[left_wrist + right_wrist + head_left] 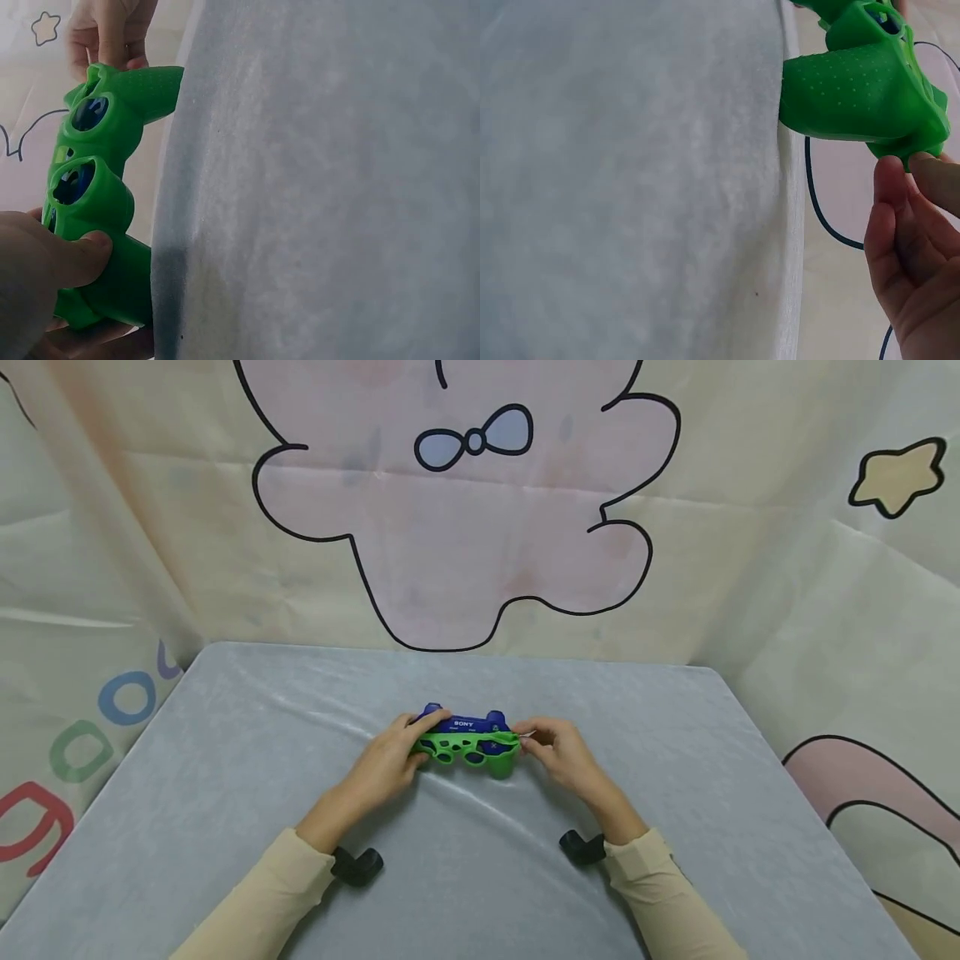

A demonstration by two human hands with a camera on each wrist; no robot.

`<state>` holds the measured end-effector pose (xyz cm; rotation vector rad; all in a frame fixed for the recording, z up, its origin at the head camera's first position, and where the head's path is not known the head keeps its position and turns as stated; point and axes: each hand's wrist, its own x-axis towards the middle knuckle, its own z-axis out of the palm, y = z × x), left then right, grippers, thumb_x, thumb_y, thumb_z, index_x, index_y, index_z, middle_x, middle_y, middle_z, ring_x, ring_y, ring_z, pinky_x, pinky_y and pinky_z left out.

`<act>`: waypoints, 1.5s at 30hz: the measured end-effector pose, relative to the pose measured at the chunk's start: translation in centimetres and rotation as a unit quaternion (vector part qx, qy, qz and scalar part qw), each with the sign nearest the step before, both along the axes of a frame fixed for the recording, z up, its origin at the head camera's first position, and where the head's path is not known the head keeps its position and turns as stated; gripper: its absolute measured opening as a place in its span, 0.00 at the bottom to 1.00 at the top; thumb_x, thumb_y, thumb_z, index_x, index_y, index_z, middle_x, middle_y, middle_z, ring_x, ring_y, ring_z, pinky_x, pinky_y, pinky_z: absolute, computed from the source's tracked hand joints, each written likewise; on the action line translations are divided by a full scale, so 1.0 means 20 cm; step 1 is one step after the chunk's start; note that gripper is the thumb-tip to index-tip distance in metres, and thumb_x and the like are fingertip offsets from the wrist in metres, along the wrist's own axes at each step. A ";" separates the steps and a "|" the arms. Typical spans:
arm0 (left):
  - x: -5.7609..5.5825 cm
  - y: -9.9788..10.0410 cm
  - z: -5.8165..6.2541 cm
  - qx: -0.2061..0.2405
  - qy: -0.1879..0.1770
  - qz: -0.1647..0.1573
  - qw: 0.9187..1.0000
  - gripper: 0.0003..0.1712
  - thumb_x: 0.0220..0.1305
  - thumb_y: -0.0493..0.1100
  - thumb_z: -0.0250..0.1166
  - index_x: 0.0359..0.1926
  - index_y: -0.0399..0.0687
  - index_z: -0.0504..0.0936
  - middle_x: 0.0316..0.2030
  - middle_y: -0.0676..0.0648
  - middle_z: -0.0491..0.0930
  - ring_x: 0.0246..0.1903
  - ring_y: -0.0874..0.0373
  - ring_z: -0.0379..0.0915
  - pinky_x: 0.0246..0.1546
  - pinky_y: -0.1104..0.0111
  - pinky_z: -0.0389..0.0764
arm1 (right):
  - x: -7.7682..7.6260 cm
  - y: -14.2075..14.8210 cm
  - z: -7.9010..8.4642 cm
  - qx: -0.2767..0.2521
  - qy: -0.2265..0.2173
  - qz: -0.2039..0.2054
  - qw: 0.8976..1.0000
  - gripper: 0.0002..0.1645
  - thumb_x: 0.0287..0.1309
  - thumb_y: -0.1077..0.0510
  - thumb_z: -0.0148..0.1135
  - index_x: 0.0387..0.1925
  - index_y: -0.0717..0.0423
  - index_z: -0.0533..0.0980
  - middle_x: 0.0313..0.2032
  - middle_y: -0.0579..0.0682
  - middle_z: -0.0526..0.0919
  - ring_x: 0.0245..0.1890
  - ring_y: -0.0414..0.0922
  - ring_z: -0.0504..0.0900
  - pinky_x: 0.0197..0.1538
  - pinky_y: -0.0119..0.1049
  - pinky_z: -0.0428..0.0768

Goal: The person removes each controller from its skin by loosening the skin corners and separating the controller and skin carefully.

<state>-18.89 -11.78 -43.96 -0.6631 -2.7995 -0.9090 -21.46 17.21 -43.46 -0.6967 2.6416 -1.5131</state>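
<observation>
A blue Sony game controller [468, 724] sits partly inside a green silicone cover [501, 766], its blue top showing above the green. My left hand [382, 760] grips the controller's left end; in the left wrist view its thumb [94, 251] presses on the green sleeve. At the other end, my right hand [558, 752] pinches the cover's edge between thumb and fingertips, as the right wrist view also shows. In that view the dotted green grip [847, 94] of the cover hangs beside the fingers. A small pale streak by the right fingertips is too small to identify.
A grey-blue cloth [465, 877] with creases covers the table. Behind it hangs a printed curtain [465, 552] with a pink cartoon figure. Black wrist cameras [358, 867] sit by both cuffs.
</observation>
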 end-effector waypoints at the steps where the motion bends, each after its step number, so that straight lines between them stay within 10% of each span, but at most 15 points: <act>1: 0.00 0.00 0.00 -0.001 0.001 0.000 1.000 0.41 0.66 0.33 0.67 0.74 0.68 0.66 0.60 0.37 0.76 0.56 0.43 0.79 0.53 0.48 0.82 | 0.00 0.00 0.00 0.012 0.009 -0.006 1.000 0.12 0.65 0.74 0.58 0.47 0.68 0.82 0.46 0.67 0.86 0.34 0.53 0.88 0.40 0.42 0.87; 17: 0.01 0.00 0.00 -0.003 0.026 0.010 1.000 0.42 0.58 0.34 0.73 0.70 0.65 0.70 0.50 0.39 0.80 0.48 0.45 0.80 0.49 0.50 0.83 | 0.01 -0.01 0.02 0.098 0.067 0.037 0.992 0.09 0.66 0.69 0.60 0.46 0.64 0.80 0.43 0.59 0.85 0.38 0.48 0.85 0.44 0.37 0.84; 35: -0.01 0.02 0.01 -0.011 0.024 0.010 1.000 0.42 0.57 0.32 0.73 0.70 0.62 0.71 0.49 0.37 0.81 0.47 0.44 0.80 0.48 0.49 0.83 | 0.06 0.06 0.15 0.182 0.004 0.145 0.972 0.12 0.65 0.60 0.66 0.48 0.59 0.83 0.39 0.51 0.85 0.38 0.36 0.77 0.44 0.35 0.81; 45: -0.04 -0.02 0.02 -0.055 -0.001 -0.003 0.998 0.41 0.62 0.38 0.72 0.73 0.63 0.68 0.52 0.36 0.80 0.48 0.43 0.80 0.47 0.49 0.83 | 0.09 0.00 0.13 0.190 -0.071 0.084 0.976 0.31 0.64 0.50 0.69 0.62 0.51 0.66 0.55 0.54 0.82 0.47 0.45 0.85 0.53 0.46 0.83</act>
